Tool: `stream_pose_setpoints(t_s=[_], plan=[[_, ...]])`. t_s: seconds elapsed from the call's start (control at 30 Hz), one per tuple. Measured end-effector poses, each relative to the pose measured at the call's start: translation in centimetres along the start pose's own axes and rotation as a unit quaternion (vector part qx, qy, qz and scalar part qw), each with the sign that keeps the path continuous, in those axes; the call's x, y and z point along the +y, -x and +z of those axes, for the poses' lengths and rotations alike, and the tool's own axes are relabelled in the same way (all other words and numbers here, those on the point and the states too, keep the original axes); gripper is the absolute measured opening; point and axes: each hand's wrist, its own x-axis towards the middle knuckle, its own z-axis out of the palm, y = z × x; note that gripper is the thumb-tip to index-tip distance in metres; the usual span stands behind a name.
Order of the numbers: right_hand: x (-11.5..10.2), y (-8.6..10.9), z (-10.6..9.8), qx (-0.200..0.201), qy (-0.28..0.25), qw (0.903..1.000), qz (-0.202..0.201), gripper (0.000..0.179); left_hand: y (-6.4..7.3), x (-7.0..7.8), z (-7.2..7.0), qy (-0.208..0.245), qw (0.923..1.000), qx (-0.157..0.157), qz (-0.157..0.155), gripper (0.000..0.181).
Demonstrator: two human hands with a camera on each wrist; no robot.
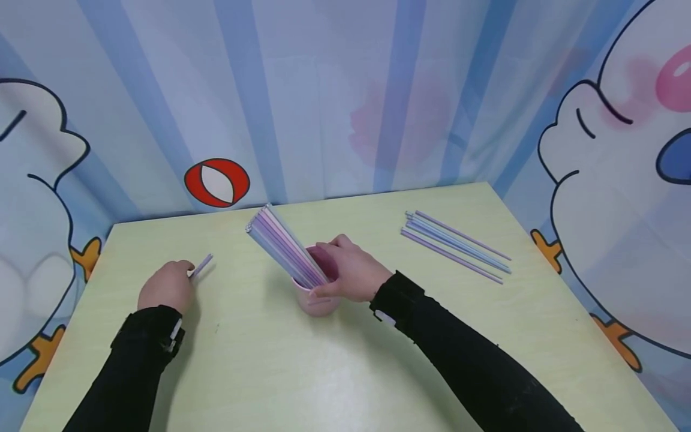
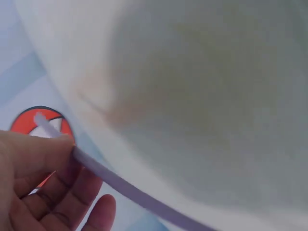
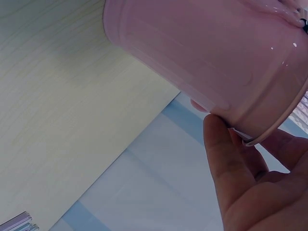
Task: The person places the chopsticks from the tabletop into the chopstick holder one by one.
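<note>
My left hand [image 1: 166, 287] pinches a thin purple straw [image 2: 139, 196] between thumb and fingers over the left side of the table. One end of that straw sticks out past the fingertips in the head view. Near the middle, my right hand [image 1: 357, 271] grips a pink cup [image 3: 202, 53] by its upper wall at the rim. A thick bundle of purple, pink and pale blue straws [image 1: 286, 247] leans to the left inside the cup. The straws' lower ends are hidden by the cup's wall.
Several loose straws [image 1: 456, 245], purple and light blue, lie spread on the pale wooden table [image 1: 540, 336] to the right of the cup. Behind the table's back edge hangs a blue and white striped cloth [image 1: 324, 120] with cartoon figures.
</note>
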Motion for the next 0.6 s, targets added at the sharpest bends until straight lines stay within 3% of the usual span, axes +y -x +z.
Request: stream_pose_setpoints(t_s=[0.2, 0.43, 0.6], plan=[[-0.1, 0.0, 0.0, 0.002, 0.007, 1.0000, -0.003, 0.083, 0.5, 1.5, -1.8, 0.034, 0.9984, 0.042, 0.016, 0.028], [-0.1, 0.0, 0.0, 0.003, 0.011, 0.9999, -0.007, 0.083, 1.5, 3.3, -4.7, 0.072, 0.9956, 0.059, -0.003, 0.032], [-0.1, 0.0, 0.1, 0.005, 0.016, 0.9998, -0.007, 0.084, 2.3, 4.6, -6.9, 0.114, 0.9893, 0.090, -0.016, 0.033]])
